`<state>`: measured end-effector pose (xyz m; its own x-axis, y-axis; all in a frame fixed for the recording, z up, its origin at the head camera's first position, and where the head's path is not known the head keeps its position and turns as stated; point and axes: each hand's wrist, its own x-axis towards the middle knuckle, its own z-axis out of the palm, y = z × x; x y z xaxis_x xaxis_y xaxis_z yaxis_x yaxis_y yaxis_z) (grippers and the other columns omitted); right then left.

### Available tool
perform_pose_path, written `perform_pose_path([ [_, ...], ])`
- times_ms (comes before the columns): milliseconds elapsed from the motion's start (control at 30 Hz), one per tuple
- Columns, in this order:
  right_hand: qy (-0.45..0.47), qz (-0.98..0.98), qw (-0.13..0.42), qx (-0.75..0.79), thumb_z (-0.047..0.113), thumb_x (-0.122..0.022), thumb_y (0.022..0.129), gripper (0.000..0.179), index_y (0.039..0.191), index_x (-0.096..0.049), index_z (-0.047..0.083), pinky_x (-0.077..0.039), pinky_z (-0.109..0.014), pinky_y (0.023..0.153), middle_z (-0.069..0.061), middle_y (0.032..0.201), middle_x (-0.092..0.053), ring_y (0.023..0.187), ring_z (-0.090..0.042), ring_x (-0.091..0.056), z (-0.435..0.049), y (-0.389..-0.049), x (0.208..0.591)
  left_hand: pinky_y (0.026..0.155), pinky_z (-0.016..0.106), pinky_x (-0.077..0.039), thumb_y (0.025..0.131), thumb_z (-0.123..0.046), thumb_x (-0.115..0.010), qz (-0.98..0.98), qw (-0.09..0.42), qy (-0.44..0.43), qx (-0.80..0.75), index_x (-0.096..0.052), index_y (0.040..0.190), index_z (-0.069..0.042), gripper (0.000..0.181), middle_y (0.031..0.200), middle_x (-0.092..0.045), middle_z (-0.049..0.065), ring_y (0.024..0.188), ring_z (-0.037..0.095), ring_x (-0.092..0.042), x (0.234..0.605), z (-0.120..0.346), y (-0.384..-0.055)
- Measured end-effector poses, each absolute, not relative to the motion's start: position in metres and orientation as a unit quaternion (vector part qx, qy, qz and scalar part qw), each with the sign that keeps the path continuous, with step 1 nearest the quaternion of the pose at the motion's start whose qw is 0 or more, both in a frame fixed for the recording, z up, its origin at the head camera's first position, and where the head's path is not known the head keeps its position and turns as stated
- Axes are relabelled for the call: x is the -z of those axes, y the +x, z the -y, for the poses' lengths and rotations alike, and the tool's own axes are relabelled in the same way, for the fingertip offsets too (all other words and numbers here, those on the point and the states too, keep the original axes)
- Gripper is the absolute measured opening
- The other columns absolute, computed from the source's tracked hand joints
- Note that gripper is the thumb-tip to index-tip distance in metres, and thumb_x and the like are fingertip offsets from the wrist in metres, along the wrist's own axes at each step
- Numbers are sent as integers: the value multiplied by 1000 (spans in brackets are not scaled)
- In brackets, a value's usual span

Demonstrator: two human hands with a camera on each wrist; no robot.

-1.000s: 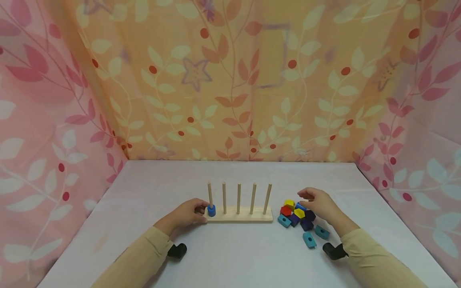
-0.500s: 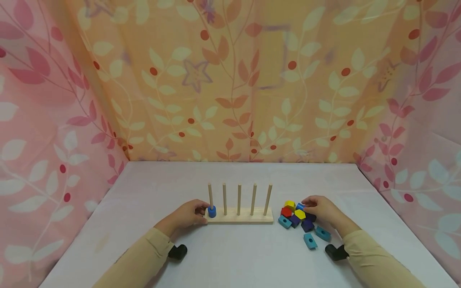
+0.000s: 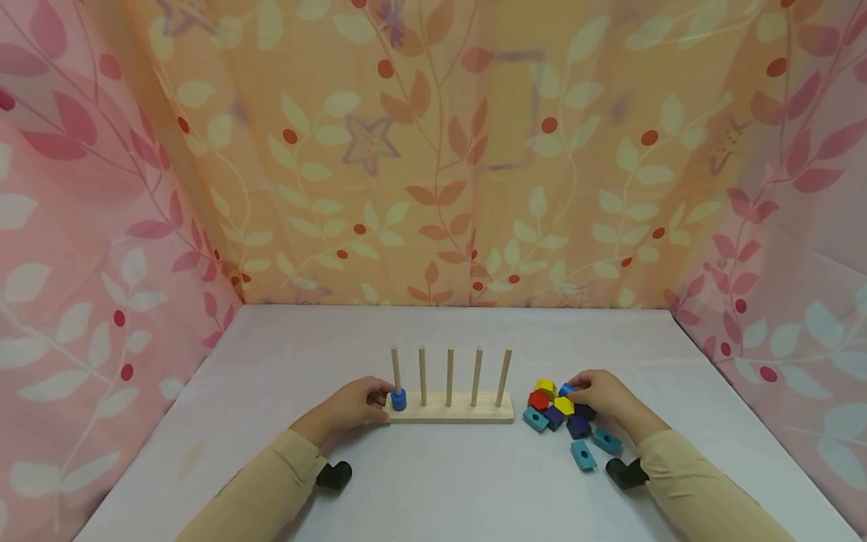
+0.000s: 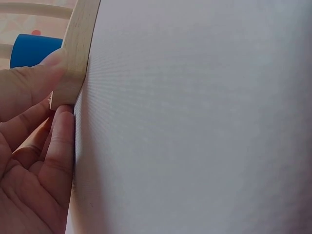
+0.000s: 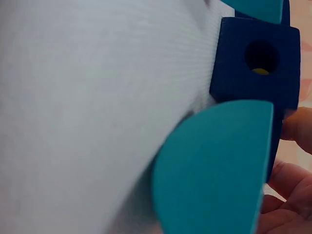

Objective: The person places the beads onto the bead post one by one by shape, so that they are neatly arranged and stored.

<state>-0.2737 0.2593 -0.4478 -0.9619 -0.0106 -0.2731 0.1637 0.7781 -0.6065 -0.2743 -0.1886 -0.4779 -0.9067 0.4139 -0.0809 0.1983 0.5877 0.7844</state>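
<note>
In the head view my left hand (image 3: 352,400) holds the left end of a wooden peg stand (image 3: 467,409) with several upright pegs. A blue cylinder bead (image 3: 399,401) sits low on the leftmost peg. From the left wrist, the thumb presses the base (image 4: 82,46) beside the blue bead (image 4: 35,50), fingers at its end. My right hand (image 3: 604,393) pinches a blue bead (image 3: 566,390) at the back of the bead pile. Right wrist view: fingers show behind a dark blue square bead (image 5: 234,53) and a teal half-round bead (image 5: 219,170); the pinched bead is hidden there.
Around the right hand lie yellow (image 3: 564,406), red (image 3: 538,400), purple (image 3: 555,417), dark blue (image 3: 579,427) and teal beads (image 3: 583,455). The white-covered table (image 3: 447,482) is bounded by a patterned curtain (image 3: 433,150) behind and at both sides.
My right hand has come down from above the pile onto the blue bead, which has shifted slightly to the right. The left hand keeps its place on the stand.
</note>
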Motion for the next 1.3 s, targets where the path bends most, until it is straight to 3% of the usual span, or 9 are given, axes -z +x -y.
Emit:
perform_pose_path([
  [433,42,-935,121,330,14,-68,79,30,103,-57,0,-49,-41,78,-10,92,-58,78,-22,-53,-260,-275,441,75,27,-43,72,-11,-76,-878,130,172,-427,-57,114,-4,47,96,-55,2,90,16,-51,480,189,-276],
  [633,27,-932,116,343,18,-66,82,49,127,-49,8,-48,-44,78,-20,113,-53,93,-29,-52,-256,-275,426,76,29,-43,72,-10,-76,-880,126,175,-422,-58,113,-4,45,96,-54,2,89,17,-50,477,188,-275],
  [800,5,-928,92,362,18,-58,89,42,129,-50,11,-43,-51,86,-24,126,-47,109,-37,-46,-246,-277,414,79,30,-42,72,-9,-76,-883,125,170,-419,-59,113,-5,45,96,-54,2,89,16,-51,476,187,-275],
  [1100,-31,-907,49,417,18,-58,90,38,126,-48,9,-45,-48,85,-15,111,-54,100,-31,-54,-217,-276,384,79,31,-41,71,-10,-77,-885,124,168,-415,-59,113,-5,46,96,-55,1,89,16,-50,475,187,-273],
  [1300,-67,-894,19,443,16,-58,90,37,124,-49,7,-44,-48,87,-17,113,-54,101,-32,-55,-201,-276,364,79,30,-41,72,-10,-76,-884,128,161,-420,-58,113,-6,45,96,-55,1,89,17,-50,475,187,-274],
])
